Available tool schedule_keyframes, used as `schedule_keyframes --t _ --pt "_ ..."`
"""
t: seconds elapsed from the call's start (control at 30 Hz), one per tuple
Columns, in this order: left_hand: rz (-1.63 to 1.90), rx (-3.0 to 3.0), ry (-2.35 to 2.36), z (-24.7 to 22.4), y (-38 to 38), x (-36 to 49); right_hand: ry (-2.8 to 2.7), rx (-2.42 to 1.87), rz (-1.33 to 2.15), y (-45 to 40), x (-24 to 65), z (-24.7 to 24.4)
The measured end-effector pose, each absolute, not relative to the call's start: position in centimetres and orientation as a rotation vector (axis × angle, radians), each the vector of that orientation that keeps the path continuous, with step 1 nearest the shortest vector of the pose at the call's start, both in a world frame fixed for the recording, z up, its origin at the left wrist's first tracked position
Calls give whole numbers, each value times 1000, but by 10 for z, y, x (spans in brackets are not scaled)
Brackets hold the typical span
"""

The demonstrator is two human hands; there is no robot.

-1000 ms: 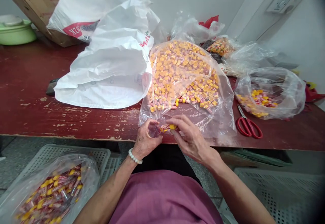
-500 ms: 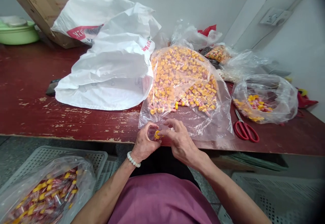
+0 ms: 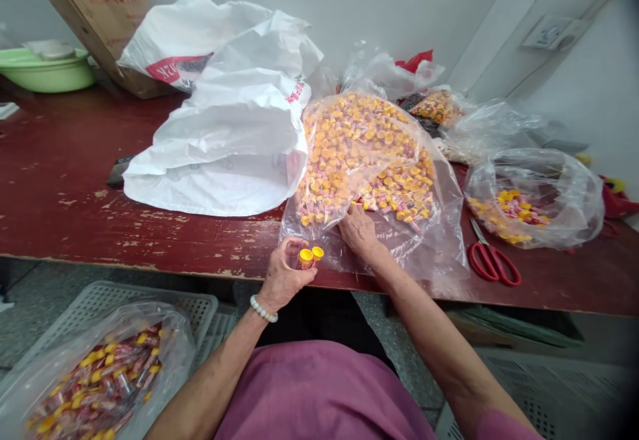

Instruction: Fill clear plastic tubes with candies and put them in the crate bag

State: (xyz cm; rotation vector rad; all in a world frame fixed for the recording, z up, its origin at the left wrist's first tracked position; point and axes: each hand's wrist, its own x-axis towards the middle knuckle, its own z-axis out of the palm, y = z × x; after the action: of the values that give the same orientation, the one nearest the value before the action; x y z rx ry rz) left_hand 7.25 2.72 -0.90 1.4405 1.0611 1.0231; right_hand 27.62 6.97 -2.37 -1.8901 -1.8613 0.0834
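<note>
Yellow-capped tubes [image 3: 305,257], cylindrical, gripped by left hand [image 3: 284,276], right hand [image 3: 360,230] at crinkled clear plastic bag [image 3: 439,243], grip hidden

One head-worn camera looks forward and steeply down from above the wearer's purple shirt [image 3: 324,387], which fills the near middle. Its wide view takes in the left hand [image 3: 287,277] and right hand [image 3: 358,230] at close range, the red-painted table [image 3: 200,237] across the middle, perforated crates [image 3: 200,302] at near left and right, and the pale wall [image 3: 379,0] at the far side.
</note>
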Motion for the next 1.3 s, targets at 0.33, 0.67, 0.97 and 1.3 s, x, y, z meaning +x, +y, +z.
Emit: schedule_keyframes --t 0.33,0.67,0.97,1.3 --pt "935 1652 917 -9 19 81 -1257 -1292 725 -5 254 27" --pt "908 1759 844 -7 16 80 -1626 -1288 551 -29 240 28" --pt "914 1694 842 -7 16 80 -1809 -1390 311 -35 235 29" --pt "961 1494 872 -6 19 74 -1756 -1783 65 59 297 -19"
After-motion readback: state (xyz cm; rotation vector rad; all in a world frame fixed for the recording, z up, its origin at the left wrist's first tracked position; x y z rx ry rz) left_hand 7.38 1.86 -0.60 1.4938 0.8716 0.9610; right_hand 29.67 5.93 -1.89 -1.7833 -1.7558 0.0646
